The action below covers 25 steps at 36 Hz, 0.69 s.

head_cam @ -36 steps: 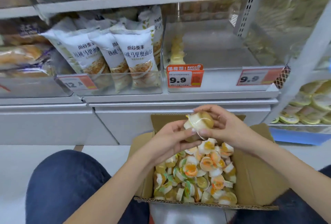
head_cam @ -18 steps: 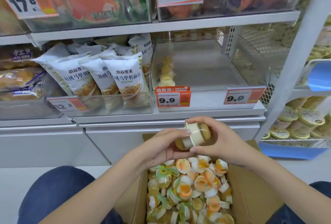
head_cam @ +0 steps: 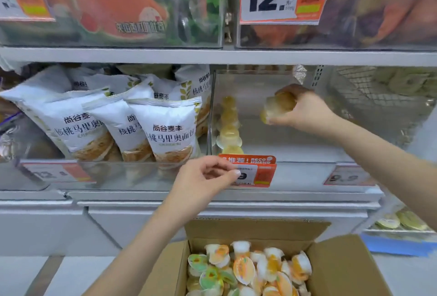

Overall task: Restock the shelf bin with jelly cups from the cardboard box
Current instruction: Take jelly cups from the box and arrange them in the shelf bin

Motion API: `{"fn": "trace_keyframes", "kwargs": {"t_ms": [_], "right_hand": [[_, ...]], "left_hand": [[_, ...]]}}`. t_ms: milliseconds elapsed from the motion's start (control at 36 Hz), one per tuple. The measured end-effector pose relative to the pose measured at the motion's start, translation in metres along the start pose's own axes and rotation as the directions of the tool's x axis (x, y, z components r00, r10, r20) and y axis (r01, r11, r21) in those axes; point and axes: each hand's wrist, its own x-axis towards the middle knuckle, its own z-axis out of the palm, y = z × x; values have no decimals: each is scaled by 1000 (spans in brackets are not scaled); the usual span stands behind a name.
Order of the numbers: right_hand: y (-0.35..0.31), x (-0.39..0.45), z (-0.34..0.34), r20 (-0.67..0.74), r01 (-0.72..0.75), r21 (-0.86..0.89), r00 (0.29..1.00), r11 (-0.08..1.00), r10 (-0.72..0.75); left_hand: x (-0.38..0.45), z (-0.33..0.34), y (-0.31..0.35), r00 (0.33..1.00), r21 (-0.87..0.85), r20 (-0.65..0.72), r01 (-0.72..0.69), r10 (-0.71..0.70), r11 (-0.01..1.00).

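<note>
The clear shelf bin (head_cam: 295,151) stands mostly bare, a single row of jelly cups (head_cam: 229,128) running front to back along its left wall. The cardboard box (head_cam: 340,269) below is heaped with cups. The right hand (head_cam: 305,110), inside the bin, grips a small stack (head_cam: 277,106), tilted, right of the row. The left hand (head_cam: 204,177) hovers loosely curled, holding nothing, at the bin's front.

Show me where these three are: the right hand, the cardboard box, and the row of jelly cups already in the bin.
right hand (head_cam: 305,111), head view, on the back of the hand.
cardboard box (head_cam: 343,269), head view, on the right inner wall.
row of jelly cups (head_cam: 229,128), head view, on a middle cup.
</note>
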Motion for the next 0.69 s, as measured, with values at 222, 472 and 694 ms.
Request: {"fn": "trace_keyframes", "kwargs": {"t_ms": [222, 472, 694], "right_hand": [[38, 90, 62, 92, -29, -18, 995, 999, 31], [58, 102, 93, 106, 66, 5, 992, 998, -66], [64, 100, 101, 27, 24, 161, 999, 987, -29]], "left_hand": [[18, 5, 0, 994, -80, -94, 52, -59, 995], [21, 10, 2, 984, -157, -157, 56, -81, 986], [17, 10, 2, 987, -122, -150, 47, -65, 991]]}}
